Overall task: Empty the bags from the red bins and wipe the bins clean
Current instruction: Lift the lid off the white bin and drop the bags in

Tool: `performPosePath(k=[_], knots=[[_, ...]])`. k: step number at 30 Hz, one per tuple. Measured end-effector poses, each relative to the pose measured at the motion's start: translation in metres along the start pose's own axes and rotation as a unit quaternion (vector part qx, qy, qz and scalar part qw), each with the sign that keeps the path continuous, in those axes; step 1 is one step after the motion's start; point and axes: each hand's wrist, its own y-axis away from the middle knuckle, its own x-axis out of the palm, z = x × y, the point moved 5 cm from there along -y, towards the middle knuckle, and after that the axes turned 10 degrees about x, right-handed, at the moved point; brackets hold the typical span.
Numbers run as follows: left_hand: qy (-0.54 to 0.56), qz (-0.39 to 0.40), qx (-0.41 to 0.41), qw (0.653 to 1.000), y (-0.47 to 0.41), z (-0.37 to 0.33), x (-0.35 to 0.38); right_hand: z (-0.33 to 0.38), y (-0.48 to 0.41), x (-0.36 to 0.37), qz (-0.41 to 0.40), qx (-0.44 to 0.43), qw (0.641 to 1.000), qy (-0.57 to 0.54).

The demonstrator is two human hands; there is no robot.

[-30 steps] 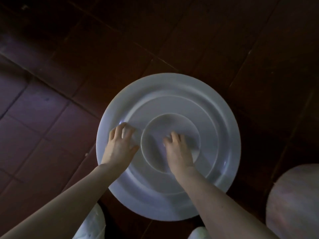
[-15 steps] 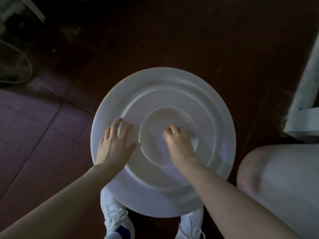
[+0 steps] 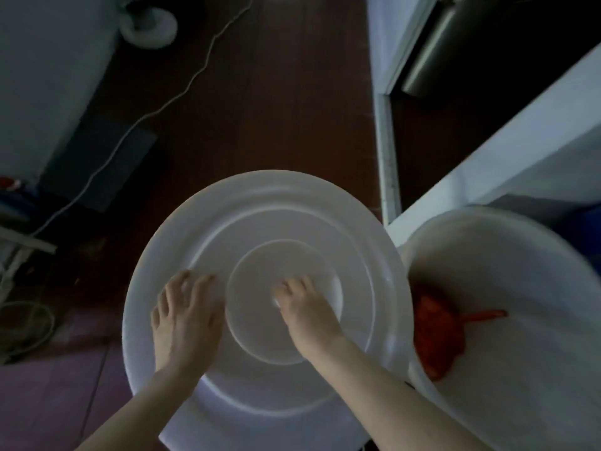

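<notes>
Currently under way: a person is bending over a white ringed disc (image 3: 260,203), seemingly a bin's lid or upturned base, and appears to be wiping it.
Left hand (image 3: 185,320): is lying flat on the disc's middle ring, fingers straight and slightly spread, gripping nothing, apparently steadying.
Right hand (image 3: 309,315): is pressing on the central circle, just beside the left, fingers curled under. A pale scrap (image 3: 277,302) is peeking out at the fingertips, but whether it is clutching a cloth cannot be told.
Beyond the right hand: a white tub (image 3: 520,242) is standing, its rim meeting the disc's edge, with a red scoop-like thing (image 3: 435,333) lying inside against the wall nearest that hand.
Beyond the left hand: a pale cable (image 3: 182,92) is trailing across the dark floor (image 3: 276,109).
Doing it well: the left palm should be bearing down so the disc is not sliding, while the right is working outward in circles, following each raised ring into its groove.
Task standing: no bag is showing, and the wiping is looking unfinished.
</notes>
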Motion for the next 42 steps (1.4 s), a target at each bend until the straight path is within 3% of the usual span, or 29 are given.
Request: performPosePath(k=[5, 8, 15, 23, 29, 42], knots=[[-0.003, -0.038, 0.029, 0.999, -0.024, -0.081, -0.031, -0.041, 0.027, -0.066, -0.064, 0.028, 0.997, -0.026], [-0.022, -0.035, 0.064, 0.997, -0.034, -0.128, -0.032, -0.078, 0.039, -0.085, -0.051, 0.067, 0.995, -0.054], [-0.012, 0.079, 0.156, 0.985, -0.049, -0.237, 0.024, -0.204, 0.074, -0.1, -0.029, 0.161, 0.985, -0.053], [-0.023, 0.211, 0.249, 0.945, -0.037, -0.333, 0.136, -0.337, 0.128, -0.084, -0.022, 0.263, 0.963, -0.06], [-0.072, 0.289, 0.315, 0.901, -0.027, -0.372, 0.196, -0.411, 0.149, -0.049, 0.018, 0.314, 0.948, -0.052], [-0.138, 0.305, 0.326, 0.884, -0.031, -0.389, 0.241, -0.451, 0.146, -0.023, 0.026, 0.34, 0.937, -0.074]])
